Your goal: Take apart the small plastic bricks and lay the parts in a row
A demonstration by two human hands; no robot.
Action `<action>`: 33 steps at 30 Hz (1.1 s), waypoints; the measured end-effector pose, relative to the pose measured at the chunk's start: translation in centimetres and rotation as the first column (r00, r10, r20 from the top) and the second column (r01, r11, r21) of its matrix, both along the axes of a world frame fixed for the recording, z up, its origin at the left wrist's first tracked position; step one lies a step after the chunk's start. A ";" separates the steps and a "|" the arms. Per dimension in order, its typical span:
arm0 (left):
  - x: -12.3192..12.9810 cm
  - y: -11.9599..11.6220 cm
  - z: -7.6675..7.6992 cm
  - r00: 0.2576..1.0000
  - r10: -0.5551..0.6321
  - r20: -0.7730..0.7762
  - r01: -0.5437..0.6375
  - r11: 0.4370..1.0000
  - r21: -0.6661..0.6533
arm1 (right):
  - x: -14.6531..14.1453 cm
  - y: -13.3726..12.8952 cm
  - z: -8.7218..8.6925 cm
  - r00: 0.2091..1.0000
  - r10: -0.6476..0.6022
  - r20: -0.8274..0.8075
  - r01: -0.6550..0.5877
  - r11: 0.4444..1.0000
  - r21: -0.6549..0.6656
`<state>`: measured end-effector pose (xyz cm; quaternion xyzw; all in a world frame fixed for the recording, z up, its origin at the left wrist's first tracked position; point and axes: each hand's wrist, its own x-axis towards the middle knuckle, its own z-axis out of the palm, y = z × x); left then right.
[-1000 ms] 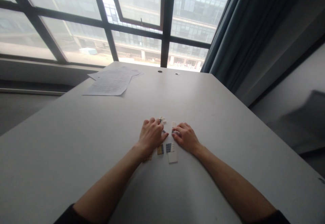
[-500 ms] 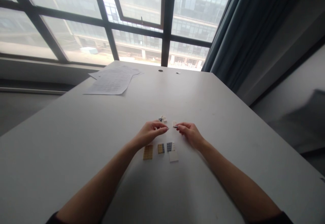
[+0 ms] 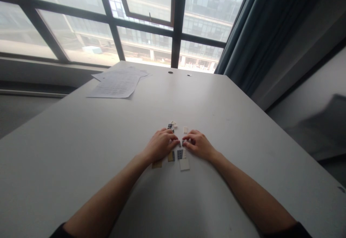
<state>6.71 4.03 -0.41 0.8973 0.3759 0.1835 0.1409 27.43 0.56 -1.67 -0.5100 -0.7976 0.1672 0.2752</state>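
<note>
My left hand [image 3: 162, 145] pinches a small grey building brick [image 3: 179, 144] between thumb and fingertips. Facing it, my right hand [image 3: 199, 144] grips another small grey brick [image 3: 183, 142] in the same way; a narrow gap separates the two. Just below the fingertips lie a grey studded plate [image 3: 180, 154] with a white studded strip [image 3: 184, 154] beside it, and a smooth white square piece [image 3: 185, 164]. A tan and grey plate [image 3: 171, 156] and a larger tan plate [image 3: 157, 164] lie partly under my left hand. Beyond the hands is a white studded brick [image 3: 185, 130].
Small dark bricks [image 3: 169, 126] and small white bricks [image 3: 174, 124] are grouped past my left fingers. Printed sheets [image 3: 115, 86] lie at the white table's [image 3: 229, 108] far left. Two cable holes, one a dark round hole [image 3: 170, 72], sit near the far edge, before a window.
Both hands have come closer to the table and towards me, just above the grey plate. My left hand now covers more of the tan plates. The view has tilted slightly.
</note>
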 end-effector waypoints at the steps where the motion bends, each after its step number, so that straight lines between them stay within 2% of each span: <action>1: -0.1 0.1 -0.1 1.000 -0.001 0.008 0.001 1.000 -0.008 | 0.0 0.1 0.0 1.000 -0.004 -0.010 0.004 1.000 -0.004; 29: 0.0 -0.2 0.2 1.000 -0.027 -0.014 0.027 0.999 0.031 | -0.7 0.0 -0.2 0.998 0.055 0.017 -0.055 0.997 0.048; 33: -0.3 0.1 0.2 1.000 -0.020 -0.006 0.020 0.999 0.042 | -0.7 0.0 -0.2 0.999 0.048 -0.022 -0.047 0.998 0.044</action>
